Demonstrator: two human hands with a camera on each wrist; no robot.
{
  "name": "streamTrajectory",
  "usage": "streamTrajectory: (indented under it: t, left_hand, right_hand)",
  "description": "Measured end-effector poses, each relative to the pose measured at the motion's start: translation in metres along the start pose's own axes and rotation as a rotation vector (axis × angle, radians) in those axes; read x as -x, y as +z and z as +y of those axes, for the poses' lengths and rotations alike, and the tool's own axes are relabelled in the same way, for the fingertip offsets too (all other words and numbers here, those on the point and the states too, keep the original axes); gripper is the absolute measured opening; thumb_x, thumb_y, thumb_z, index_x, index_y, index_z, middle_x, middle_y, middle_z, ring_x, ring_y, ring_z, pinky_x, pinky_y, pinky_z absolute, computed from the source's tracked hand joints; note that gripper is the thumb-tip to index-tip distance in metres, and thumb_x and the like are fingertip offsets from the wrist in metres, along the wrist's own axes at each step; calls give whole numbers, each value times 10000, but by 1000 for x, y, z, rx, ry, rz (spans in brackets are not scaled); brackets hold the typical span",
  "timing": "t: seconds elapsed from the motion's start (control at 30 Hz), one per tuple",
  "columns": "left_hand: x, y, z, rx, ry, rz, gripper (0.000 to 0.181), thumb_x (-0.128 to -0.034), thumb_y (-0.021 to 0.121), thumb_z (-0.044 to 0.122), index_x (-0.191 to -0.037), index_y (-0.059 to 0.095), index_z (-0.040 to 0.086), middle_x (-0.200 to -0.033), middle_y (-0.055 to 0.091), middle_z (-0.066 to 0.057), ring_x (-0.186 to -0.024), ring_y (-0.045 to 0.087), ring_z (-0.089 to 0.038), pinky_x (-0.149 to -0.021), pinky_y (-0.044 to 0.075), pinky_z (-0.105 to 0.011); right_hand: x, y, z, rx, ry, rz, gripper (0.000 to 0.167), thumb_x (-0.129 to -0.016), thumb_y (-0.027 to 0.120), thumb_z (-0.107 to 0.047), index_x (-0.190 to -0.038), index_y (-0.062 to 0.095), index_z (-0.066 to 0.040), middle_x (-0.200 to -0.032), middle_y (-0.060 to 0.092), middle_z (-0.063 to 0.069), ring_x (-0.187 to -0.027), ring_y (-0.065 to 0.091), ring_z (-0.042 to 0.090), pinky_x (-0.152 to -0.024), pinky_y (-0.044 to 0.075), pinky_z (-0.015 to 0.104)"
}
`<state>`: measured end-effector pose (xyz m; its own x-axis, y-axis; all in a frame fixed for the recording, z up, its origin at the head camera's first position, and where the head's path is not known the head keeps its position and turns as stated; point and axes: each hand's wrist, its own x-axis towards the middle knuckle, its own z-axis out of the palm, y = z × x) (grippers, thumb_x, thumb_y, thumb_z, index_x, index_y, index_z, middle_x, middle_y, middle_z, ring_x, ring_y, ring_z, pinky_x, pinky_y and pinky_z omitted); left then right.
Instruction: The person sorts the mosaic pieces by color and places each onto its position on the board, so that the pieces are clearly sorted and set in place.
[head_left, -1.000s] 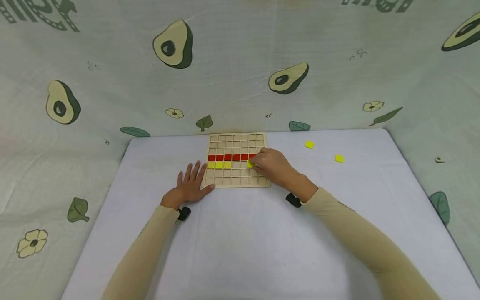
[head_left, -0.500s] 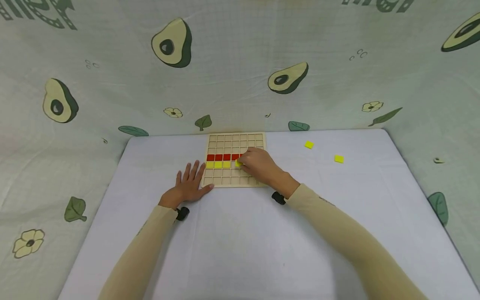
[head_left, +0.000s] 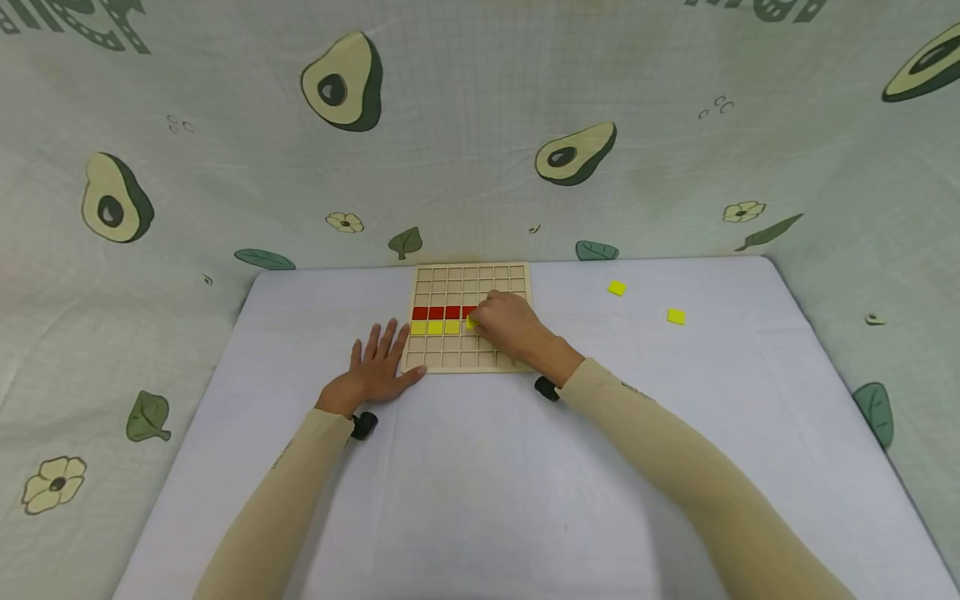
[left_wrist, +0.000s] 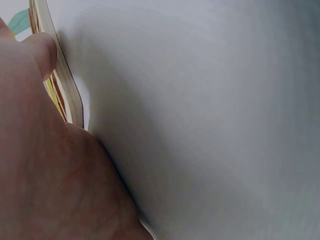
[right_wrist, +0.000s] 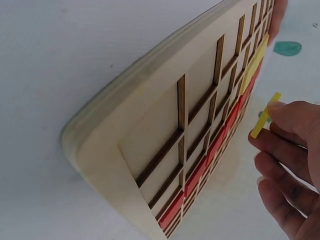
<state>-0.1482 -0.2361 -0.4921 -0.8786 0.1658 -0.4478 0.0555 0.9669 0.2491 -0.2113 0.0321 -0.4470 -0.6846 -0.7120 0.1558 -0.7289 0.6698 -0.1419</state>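
Note:
A wooden grid board (head_left: 468, 281) lies at the back of the table. A row of red square tiles (head_left: 436, 313) fills cells across it, and below them 3 yellow tiles (head_left: 435, 327) sit at the left. Between thumb and forefinger, my right hand (head_left: 512, 325) pinches another yellow tile (right_wrist: 266, 115). In the right wrist view that tile is tilted and apart from the board. My left hand (head_left: 371, 375) rests flat with spread fingers at the board's left edge, its thumb at the front-left corner. My right hand hides the right ends of the rows in the head view.
Two loose yellow tiles lie to the right, one farther back (head_left: 617, 288) and one nearer (head_left: 676, 317). A white cloth (head_left: 465, 483) covers the table. Behind it rises a backdrop (head_left: 465, 167) printed with avocados and leaves.
My right hand has moved left over the board with its yellow tile, to just right of the placed yellow ones. My left hand has stayed at the board's edge.

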Motion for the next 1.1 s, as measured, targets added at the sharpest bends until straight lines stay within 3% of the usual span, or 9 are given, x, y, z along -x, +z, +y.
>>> streamTrajectory:
  t: [0.17, 0.57, 1.1]
  left_hand:
    - [0, -1, 1, 6, 10, 9, 939, -1071, 423, 585, -1698, -62, 83, -1760, -172, -183, -1608, -190, -430, -1249, -112, -667]
    - [-1, 0, 1, 1, -3, 4, 957, -1060, 428, 613, -1701, -52, 91, -1762, -163, -179, -1609, -186, -428, -1250, -107, -670]
    - [1, 0, 2, 24, -9, 13, 955, -1060, 435, 616, -1704, -52, 108, -1764, -172, -160, -1610, -194, -416, -1250, -123, -659]
  right_hand:
    - [-5, 1, 0, 0, -7, -11, 157, -980, 744, -68, -833, 780, -111, -864, 794, 19, -867, 663, 236, -797, 564, 369]
    - [-7, 6, -3, 52, -4, -49, 107, -988, 731, -64, -928, 819, -72, -913, 803, 50, -884, 666, 244, -849, 575, 391]
    - [-11, 11, -9, 194, -41, -48, 97, -993, 730, -48, -977, 822, -76, -956, 810, 52, -895, 671, 240, -891, 601, 363]
